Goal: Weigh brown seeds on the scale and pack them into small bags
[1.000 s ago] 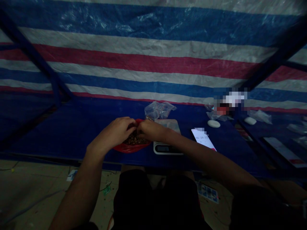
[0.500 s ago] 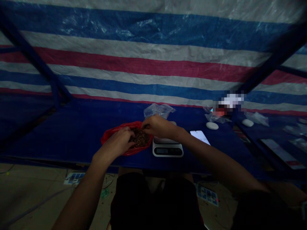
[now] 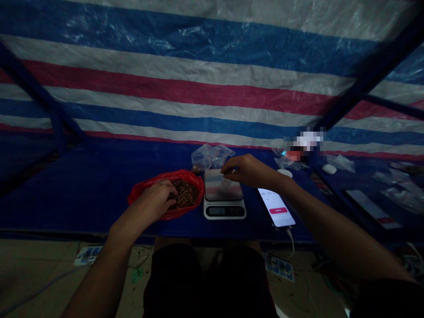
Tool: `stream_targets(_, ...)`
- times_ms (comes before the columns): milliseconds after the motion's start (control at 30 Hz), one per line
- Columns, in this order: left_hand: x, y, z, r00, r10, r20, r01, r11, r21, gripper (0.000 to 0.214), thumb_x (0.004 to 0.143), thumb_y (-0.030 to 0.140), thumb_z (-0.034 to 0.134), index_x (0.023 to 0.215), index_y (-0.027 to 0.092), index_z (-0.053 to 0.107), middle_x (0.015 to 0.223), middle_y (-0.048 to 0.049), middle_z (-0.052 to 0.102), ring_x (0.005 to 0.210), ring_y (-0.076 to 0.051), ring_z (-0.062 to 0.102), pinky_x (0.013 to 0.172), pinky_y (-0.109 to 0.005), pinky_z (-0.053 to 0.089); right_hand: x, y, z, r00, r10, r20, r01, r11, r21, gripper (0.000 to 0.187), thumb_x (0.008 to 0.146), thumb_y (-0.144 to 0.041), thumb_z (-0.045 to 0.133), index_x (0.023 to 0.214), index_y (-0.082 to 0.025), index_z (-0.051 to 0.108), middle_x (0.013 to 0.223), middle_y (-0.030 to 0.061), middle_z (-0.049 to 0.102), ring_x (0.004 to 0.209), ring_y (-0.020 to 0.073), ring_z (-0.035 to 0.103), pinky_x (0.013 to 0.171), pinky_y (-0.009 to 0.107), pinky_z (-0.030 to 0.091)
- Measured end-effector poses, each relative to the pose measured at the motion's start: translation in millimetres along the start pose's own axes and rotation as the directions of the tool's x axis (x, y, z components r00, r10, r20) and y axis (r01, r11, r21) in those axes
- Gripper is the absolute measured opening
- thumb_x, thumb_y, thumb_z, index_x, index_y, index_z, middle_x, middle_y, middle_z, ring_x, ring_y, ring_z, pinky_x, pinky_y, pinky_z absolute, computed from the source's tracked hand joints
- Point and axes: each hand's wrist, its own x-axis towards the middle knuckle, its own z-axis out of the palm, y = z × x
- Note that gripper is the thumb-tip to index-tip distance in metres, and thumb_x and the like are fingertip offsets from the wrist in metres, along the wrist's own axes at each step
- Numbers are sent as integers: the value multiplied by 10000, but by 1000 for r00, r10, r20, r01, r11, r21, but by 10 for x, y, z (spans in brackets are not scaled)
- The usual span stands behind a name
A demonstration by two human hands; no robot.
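A red plastic bag (image 3: 135,194) lies open on the blue table, filled with small brown seed-like pieces (image 3: 187,193). My left hand (image 3: 159,196) rests at the bag's left side, thumb and fingers apart, fingertips against the pieces. Right of the bag stands a white digital scale (image 3: 224,210) with a shiny metal plate, its display too dark to read. Above the plate's back right part is my right hand (image 3: 243,171), fingertips pinched together. What lies between them is too small to make out. Clear plastic bags (image 3: 212,157) sit behind the scale, with some brown pieces in one.
A lit phone (image 3: 276,207) with a cable lies right of the scale. A white oval object (image 3: 285,173) is partly behind my right forearm. Farther right are another white oval object (image 3: 329,168), a second phone (image 3: 372,208) and crumpled plastic. A striped tarp (image 3: 198,97) hangs behind the table.
My right hand has left the red bag and moved right, over the scale's plate. My left hand stays in the bag. The view has shifted slightly right, and more of the lit phone shows.
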Motion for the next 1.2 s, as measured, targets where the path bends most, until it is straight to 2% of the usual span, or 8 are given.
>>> stream_targets(233,-4,31,2,998,20,-55,-18,999,48,191,858,181,594,886,221,779,1052,-73,774,998,-240,708,924,-356,541,-45,88,32,998,-46,31,48,998,-47,193,883,-92,673,1020,-168,786,1000,65,794,852,167,728,760,273,509)
stream_targets(367,13,32,-10,1000,12,-26,-10,999,45,199,857,198,581,878,216,779,1065,-79,779,997,-247,715,923,-364,540,-43,140,22,997,-65,44,68,995,-76,218,873,-72,680,1042,-163,785,1027,71,792,890,172,733,794,281,517)
stream_targets(500,11,18,-27,999,11,-45,-11,1000,-1,197,868,253,580,858,227,774,1047,-64,794,980,-239,726,917,-345,548,-35,189,-5,997,-50,67,57,993,-100,216,878,-116,704,1070,-173,783,1047,69,795,901,174,734,804,290,519)
stream_targets(733,19,27,-84,999,-39,-37,37,999,-40,225,855,238,577,945,244,784,1015,-33,814,908,-234,754,869,-327,559,-37,171,-31,998,-19,64,28,990,-138,260,879,-163,748,1137,-186,769,1074,80,794,906,184,734,784,290,516)
stream_targets(867,26,19,-84,997,-56,-45,54,998,-34,233,876,253,569,960,241,786,1018,-34,815,884,-235,756,846,-328,557,-25,120,-58,998,-14,65,23,988,-152,205,910,-196,725,1108,-191,777,1058,70,799,900,191,734,769,288,498)
stream_targets(1033,17,-47,-19,999,-28,-45,27,999,-25,255,904,265,565,1019,227,788,1092,-62,803,966,-251,749,911,-357,547,193,154,-47,997,-68,23,71,989,-126,209,963,-178,605,1072,-181,783,1040,62,797,876,174,716,753,276,474)
stream_targets(1200,12,-67,21,1000,22,-9,-22,1000,-23,230,890,225,591,1001,218,793,1152,-73,789,1084,-259,721,997,-376,523,597,265,93,995,-39,90,52,989,-139,232,913,-123,578,983,-154,797,997,81,799,806,162,693,721,270,456)
